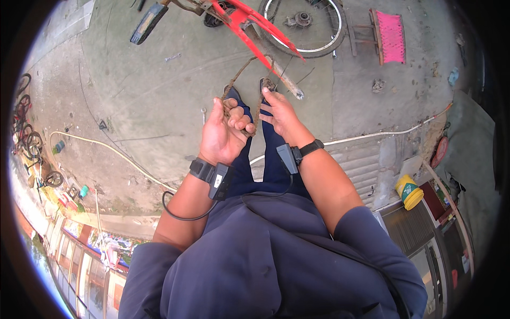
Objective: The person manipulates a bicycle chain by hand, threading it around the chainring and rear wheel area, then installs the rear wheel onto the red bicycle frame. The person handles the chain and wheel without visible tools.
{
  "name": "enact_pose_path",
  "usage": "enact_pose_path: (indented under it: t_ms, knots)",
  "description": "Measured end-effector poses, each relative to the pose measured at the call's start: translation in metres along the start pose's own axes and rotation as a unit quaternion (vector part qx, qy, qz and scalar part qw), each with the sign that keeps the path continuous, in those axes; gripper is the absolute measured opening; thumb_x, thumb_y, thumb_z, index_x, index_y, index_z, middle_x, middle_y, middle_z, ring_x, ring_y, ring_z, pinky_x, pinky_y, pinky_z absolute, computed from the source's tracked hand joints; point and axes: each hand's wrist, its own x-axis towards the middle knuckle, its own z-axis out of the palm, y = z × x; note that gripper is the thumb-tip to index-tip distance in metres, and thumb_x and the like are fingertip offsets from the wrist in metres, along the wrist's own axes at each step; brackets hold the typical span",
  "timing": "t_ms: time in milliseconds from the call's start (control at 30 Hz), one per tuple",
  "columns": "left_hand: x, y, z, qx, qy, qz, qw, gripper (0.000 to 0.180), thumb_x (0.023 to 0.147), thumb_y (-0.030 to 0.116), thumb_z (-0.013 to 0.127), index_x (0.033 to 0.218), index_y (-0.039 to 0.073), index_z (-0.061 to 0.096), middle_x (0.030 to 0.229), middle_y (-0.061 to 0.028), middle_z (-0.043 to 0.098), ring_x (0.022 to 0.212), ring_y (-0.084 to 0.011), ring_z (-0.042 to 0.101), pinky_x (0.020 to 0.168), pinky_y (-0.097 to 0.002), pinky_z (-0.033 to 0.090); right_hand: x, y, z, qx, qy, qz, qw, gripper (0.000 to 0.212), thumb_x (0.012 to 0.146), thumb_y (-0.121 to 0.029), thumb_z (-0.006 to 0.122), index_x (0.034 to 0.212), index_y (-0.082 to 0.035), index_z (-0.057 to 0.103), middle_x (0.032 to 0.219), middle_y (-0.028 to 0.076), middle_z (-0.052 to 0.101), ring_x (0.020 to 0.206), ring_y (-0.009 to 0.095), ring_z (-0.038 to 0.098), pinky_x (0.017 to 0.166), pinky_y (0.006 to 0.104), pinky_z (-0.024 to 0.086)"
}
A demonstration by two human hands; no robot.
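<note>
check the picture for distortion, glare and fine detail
Head view: the fisheye bends the building front at lower left and blackens the corners; head view: sky glares along the lower-left rim; head view: links of the brown chain are too small to tell.

rust-brn chain [258,114], red bike frame [232,21], pink woven seat [391,37], ylw/grn bucket [410,193], blk tyre [319,53]

Rough, rusty metal chain [258,114], glossy red painted frame [234,22], matt concrete floor [159,93], matt cloth shirt [223,260]
</note>
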Motion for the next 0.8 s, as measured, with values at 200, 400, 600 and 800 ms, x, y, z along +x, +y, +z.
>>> enact_pose_path:
  t_ms: [200, 400, 600, 800]
  knots:
    - [-0.011, 0.002, -0.003, 0.066, 0.026, -0.018, 0.997, 0.038, 0.109, 0.046, 0.038, 0.106, 0.012, 0.056, 0.068, 0.0032, 0.042, 0.066, -0.0140, 0.048, 0.070, -0.0337, 0.046, 0.020, 0.004, 0.005, -0.023, 0.034, 0.014, 0.999, 0.023, 0.095, -0.029, 0.071, 0.101, -0.010, 0.060, 0.088, 0.000, 0.062, 0.081, 0.016, 0.069, 0.068, 0.0318, 0.055]
    - [-0.011, 0.039, -0.012, 0.130, 0.068, 0.093, 0.985, 0.035, 0.110, 0.039, 0.041, 0.110, 0.007, 0.055, 0.078, -0.0028, 0.058, 0.083, -0.0215, 0.062, 0.087, -0.0451, 0.054, 0.002, -0.002, -0.021, -0.034, 0.082, -0.024, 0.996, 0.027, 0.092, -0.020, 0.070, 0.110, -0.002, 0.060, 0.089, 0.006, 0.066, 0.066, 0.014, 0.066, 0.052, 0.0260, 0.051]
    - [0.001, 0.082, -0.020, 0.179, 0.048, 0.170, 0.968, 0.030, 0.110, 0.032, 0.041, 0.112, 0.006, 0.057, 0.089, -0.0068, 0.066, 0.102, -0.0259, 0.065, 0.101, -0.0513, 0.050, -0.016, -0.021, -0.013, -0.075, 0.079, -0.058, 0.992, 0.032, 0.092, -0.020, 0.070, 0.113, 0.000, 0.058, 0.091, 0.007, 0.068, 0.065, 0.013, 0.068, 0.050, 0.0251, 0.049]
    - [0.002, 0.102, -0.016, 0.237, 0.099, 0.224, 0.940, 0.030, 0.110, 0.032, 0.043, 0.114, 0.005, 0.057, 0.103, -0.0087, 0.067, 0.107, -0.0256, 0.065, 0.098, -0.0484, 0.052, -0.026, -0.041, 0.005, -0.190, 0.089, -0.133, 0.969, 0.036, 0.093, -0.025, 0.068, 0.117, -0.003, 0.055, 0.088, 0.003, 0.065, 0.064, 0.011, 0.065, 0.053, 0.0253, 0.047]
